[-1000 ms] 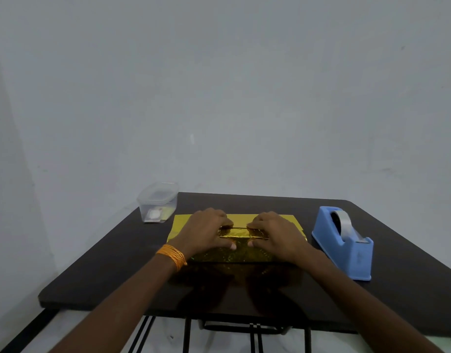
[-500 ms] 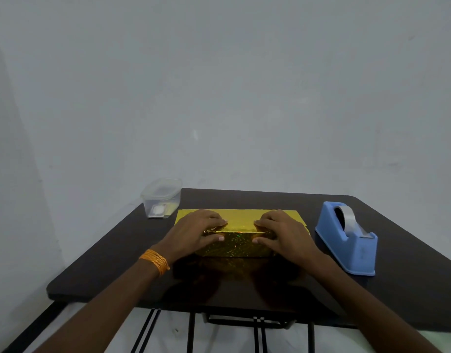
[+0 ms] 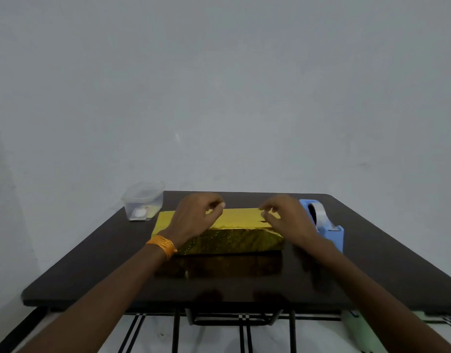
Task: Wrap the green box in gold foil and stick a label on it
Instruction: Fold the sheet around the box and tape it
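- Plain grey wall [image 3: 219,98] behind, and in front of it a dark glossy table [image 3: 372,250] where a person works with both bare hands.
- Gold foil [image 3: 234,240] lies under and between the two hands, folded up over a long block. Its sparkly face stands toward the person, below the wrists, and a matte yellow stretch runs beneath the fingertips.
- The green box is hidden under that foil, right below the hands, and none of its own surface can be made out.
- The left hand [image 3: 194,220] is raised over the far part of the foil, fingers curled inward with the thumb close to them. Whether it pinches the foil's edge I cannot tell.
- The right hand [image 3: 290,220] mirrors it, apart from the left, fingers bent down toward the yellow strip. Pinching or merely hovering, I cannot tell.
- Half a second ago both hands lay flat on top of the bundle, thumbs along its near edge. Now they have lifted and gone farther from the person, toward the back edge, and the fingers have curled.
- With the palms off it, more of the top and front face shows between the hands.
- An orange thread band [image 3: 162,247] wraps the left wrist.
- A blue tape dispenser [image 3: 331,234] stands just outside the right hand, partly behind that wrist.
- A clear plastic container [image 3: 143,200] stands beyond and outside the left hand, apart from the foil.
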